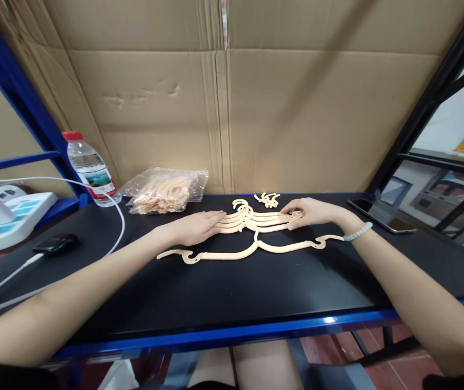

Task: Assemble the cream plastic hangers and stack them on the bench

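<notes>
Several cream plastic clothes hangers [270,219] lie bunched together in the middle of the black table, their hooks crowding at the centre. My left hand [197,227] rests with straight fingers over their left ends, palm down. At the right ends, my right hand [308,212] has its thumb and fingers bent around them in a grip. Nearer to me, one more part of the same cream colour, a hanger [227,255] with hooked arm ends, lies apart on the table. Both hands hide the outer ends of the bunch.
Behind the hangers is a small pile of cream pieces [268,201]. A clear plastic bag [165,190] of cream parts and a water bottle [94,170] stand at the back left. White cables, a black device [55,245] and a power strip [20,216] lie left; a phone [380,215] lies right.
</notes>
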### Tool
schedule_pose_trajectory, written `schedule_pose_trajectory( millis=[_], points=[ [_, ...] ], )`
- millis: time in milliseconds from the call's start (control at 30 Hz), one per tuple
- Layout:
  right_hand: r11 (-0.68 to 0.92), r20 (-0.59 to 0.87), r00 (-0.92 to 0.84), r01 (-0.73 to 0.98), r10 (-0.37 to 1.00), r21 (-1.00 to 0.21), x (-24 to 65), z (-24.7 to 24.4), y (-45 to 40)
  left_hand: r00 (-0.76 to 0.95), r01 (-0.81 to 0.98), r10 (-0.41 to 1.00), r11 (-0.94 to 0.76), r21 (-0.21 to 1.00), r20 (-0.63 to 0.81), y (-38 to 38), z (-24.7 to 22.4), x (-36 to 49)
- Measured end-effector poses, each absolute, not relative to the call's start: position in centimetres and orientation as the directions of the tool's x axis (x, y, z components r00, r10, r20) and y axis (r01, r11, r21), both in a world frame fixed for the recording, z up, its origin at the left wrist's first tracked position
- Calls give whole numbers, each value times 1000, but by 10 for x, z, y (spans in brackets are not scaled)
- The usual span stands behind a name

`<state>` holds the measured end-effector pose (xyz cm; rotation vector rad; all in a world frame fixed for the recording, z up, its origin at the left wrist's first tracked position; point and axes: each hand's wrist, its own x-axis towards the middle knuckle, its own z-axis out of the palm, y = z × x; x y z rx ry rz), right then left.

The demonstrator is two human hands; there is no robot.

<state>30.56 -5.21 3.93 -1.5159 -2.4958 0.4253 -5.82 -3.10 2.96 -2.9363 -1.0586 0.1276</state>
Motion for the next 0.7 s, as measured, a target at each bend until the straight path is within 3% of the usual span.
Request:
schedule_pose_trajectory(
  millis=[167, 700],
  points=[
    [445, 57, -458, 815, 887, -371, 305, 30, -43, 764, 640, 642, -767, -55, -64, -26, 22, -54],
    [389, 12, -435, 792, 900, -471, 317, 28, -32, 775, 630, 632, -774, -65, -3, 0, 11, -38]
  ],
)
